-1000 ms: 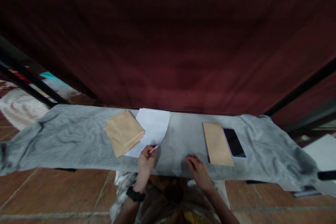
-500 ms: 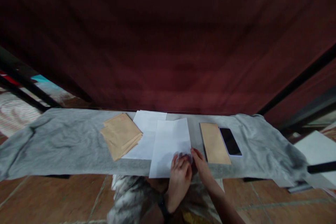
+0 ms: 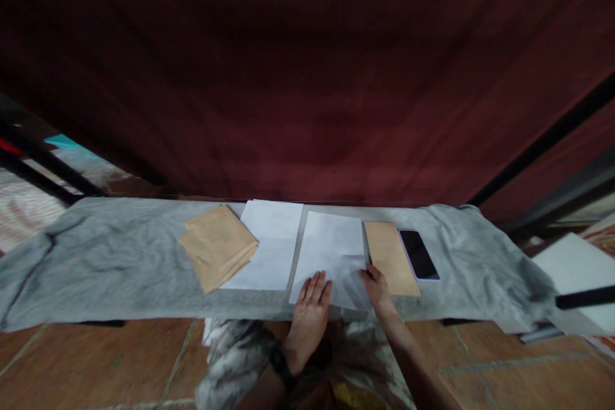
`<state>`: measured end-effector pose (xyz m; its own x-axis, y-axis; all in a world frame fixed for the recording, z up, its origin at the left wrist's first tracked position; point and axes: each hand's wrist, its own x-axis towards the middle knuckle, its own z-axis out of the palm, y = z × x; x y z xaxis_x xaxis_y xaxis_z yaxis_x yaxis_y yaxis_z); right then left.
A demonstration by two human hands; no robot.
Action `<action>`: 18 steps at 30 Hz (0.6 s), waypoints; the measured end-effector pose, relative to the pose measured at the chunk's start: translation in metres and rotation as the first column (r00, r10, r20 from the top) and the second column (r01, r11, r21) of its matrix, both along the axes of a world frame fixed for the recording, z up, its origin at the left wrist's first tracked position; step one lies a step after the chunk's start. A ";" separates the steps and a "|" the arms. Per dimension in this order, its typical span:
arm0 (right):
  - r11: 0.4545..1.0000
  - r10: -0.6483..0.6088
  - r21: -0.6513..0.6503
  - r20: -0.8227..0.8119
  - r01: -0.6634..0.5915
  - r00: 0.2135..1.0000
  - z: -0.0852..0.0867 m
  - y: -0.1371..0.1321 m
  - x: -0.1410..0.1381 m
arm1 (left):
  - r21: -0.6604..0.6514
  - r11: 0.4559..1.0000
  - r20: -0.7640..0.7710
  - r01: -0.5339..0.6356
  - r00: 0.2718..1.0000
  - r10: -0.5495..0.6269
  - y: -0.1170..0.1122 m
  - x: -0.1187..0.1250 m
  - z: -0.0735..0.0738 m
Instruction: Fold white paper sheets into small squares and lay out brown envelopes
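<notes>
A single white sheet of paper (image 3: 333, 250) lies on the grey cloth-covered bench (image 3: 120, 256) in front of me. My left hand (image 3: 310, 314) rests flat on its near edge, fingers stretched out together. My right hand (image 3: 377, 287) touches the sheet's near right corner, its fingers curled at the paper's edge. To the left lies a stack of white paper (image 3: 269, 243) beside a pile of brown envelopes (image 3: 216, 246). One brown envelope (image 3: 390, 256) lies just right of the sheet, next to a black phone (image 3: 418, 254).
A dark red curtain (image 3: 307, 77) hangs close behind the bench. Terracotta floor tiles (image 3: 96, 365) show below the bench's front edge. A white board (image 3: 576, 275) and a black bar (image 3: 583, 298) stand at the far right. Black frame rails cross the left and right corners.
My left hand drew one white sheet off the stack and slid it right, to the spot beside the lone envelope. It now lies flat under both hands. The view drifted slightly.
</notes>
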<state>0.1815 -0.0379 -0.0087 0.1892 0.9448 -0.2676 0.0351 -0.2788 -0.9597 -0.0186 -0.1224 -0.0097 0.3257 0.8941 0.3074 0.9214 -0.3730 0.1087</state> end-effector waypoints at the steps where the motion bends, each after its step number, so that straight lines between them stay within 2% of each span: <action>1: 1.000 0.002 0.023 0.037 -0.003 0.999 -0.001 0.002 -0.002 | 0.001 1.000 -0.025 0.008 1.000 -0.008 0.000 0.000 -0.002; 5: 0.995 -0.012 0.103 0.186 -0.007 0.982 -0.002 0.001 -0.006 | 0.008 1.000 -0.081 -0.001 0.997 0.002 -0.003 0.004 -0.011; 7: 0.984 -0.030 0.175 0.317 -0.027 0.948 -0.002 -0.006 -0.007 | 0.015 1.000 -0.080 0.005 0.997 -0.004 -0.003 0.005 -0.014; 9: 0.949 -0.076 0.300 0.514 -0.096 0.854 -0.004 -0.014 -0.010 | 0.020 1.000 -0.069 0.011 0.998 -0.010 -0.002 0.006 -0.014; 11: 0.891 -0.112 0.396 0.668 -0.224 0.736 -0.007 -0.020 -0.016 | 0.015 1.000 -0.052 0.009 0.999 -0.008 -0.001 0.007 -0.013; 14: 0.822 -0.050 0.409 0.745 -0.396 0.665 -0.013 -0.022 -0.029 | -0.005 1.000 -0.009 0.013 1.000 -0.013 -0.001 0.007 -0.008; 18: 0.779 0.030 0.373 0.781 -0.504 0.623 -0.018 -0.012 -0.045 | -0.066 0.996 0.093 0.065 0.994 -0.058 0.001 0.002 0.003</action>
